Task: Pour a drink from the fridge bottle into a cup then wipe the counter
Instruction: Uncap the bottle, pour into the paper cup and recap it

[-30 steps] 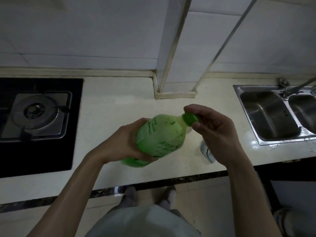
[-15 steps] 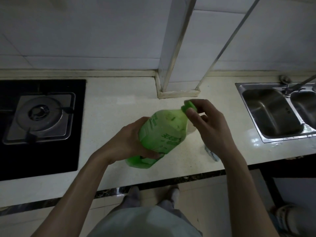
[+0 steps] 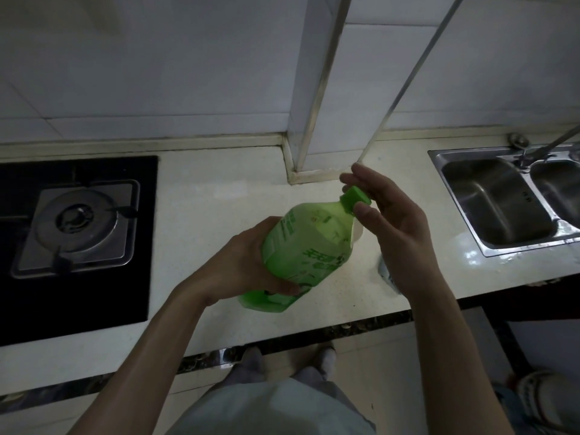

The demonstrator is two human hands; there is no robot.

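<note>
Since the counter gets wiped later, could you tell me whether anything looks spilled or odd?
Glossy wet-looking patches sit on the counter at the near corner of the sink; the tilted green bottle has its cap on.

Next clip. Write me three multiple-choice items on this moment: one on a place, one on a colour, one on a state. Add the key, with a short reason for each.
1. Where is the sink relative to the bottle?
A. To its left
B. Directly beneath it
C. To its right

2. What colour is the bottle's cap?
A. Green
B. White
C. Red

3. How is the bottle placed?
A. Lying in the sink
B. Held tilted above the counter
C. Standing upright on the counter

Key:
1 C: the sink is set into the counter to the right of the bottle.
2 A: the cap is green, like the bottle's label.
3 B: the left hand grips the bottle's body with the neck tilted up, and the right hand pinches the cap.
</note>
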